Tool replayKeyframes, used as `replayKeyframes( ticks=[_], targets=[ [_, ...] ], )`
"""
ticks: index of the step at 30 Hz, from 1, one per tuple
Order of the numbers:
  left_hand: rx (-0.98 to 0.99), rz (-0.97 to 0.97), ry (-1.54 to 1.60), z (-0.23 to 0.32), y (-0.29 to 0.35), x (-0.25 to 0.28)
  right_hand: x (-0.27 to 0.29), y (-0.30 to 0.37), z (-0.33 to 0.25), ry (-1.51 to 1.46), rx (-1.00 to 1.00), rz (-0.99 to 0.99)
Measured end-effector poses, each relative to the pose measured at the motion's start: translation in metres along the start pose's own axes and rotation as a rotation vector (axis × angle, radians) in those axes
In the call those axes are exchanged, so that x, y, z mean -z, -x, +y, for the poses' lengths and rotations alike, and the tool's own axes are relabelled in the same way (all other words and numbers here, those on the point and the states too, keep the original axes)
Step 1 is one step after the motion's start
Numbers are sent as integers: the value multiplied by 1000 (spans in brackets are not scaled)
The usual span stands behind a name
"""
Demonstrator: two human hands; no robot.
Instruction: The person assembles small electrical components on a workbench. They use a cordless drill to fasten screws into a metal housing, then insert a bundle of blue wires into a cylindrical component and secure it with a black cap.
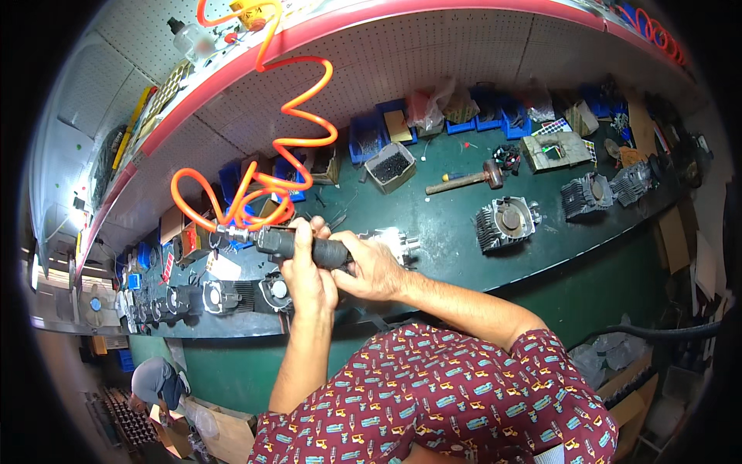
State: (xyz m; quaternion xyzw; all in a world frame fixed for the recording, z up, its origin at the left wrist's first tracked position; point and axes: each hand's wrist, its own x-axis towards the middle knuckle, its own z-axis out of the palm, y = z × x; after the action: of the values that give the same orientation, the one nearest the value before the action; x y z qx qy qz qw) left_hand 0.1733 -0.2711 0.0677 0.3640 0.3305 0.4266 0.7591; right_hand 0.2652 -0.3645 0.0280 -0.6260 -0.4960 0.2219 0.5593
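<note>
Both of my hands are closed round a black air tool (272, 241) with a dark grip, held above the workbench. My left hand (307, 271) wraps its middle, with the thumb along the top. My right hand (372, 268) grips its right end. An orange coiled air hose (297, 143) joins the tool's left end through a metal fitting (233, 233). Just behind my right hand sits a silvery metal part (402, 243), mostly hidden. A finned engine cylinder (274, 292) lies partly behind my left hand. The tool's working tip cannot be made out.
On the green bench (448, 263) stand more finned cylinders (506, 224) and a mallet (468, 182). Along the back are a box of small black parts (390, 166) and blue bins (365, 139). A red-edged shelf (348, 22) hangs above. Another person (158, 383) bends down at lower left.
</note>
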Motion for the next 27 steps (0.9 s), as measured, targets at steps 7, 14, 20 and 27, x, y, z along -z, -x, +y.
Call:
replayKeyframes(
  ticks=[7,14,20,27],
  targets=[
    [-142,-118,126,2,-30,10,42,6,63,-205,-110,279],
    [-347,-47,-90,-16,-40,9,33,56,174,298,-326,273],
    [-429,-15,-268,-27,-37,22,4,67,199,283,-296,242],
    [-452,42,-370,-32,-41,38,5,64,188,265,-313,241]
  ],
)
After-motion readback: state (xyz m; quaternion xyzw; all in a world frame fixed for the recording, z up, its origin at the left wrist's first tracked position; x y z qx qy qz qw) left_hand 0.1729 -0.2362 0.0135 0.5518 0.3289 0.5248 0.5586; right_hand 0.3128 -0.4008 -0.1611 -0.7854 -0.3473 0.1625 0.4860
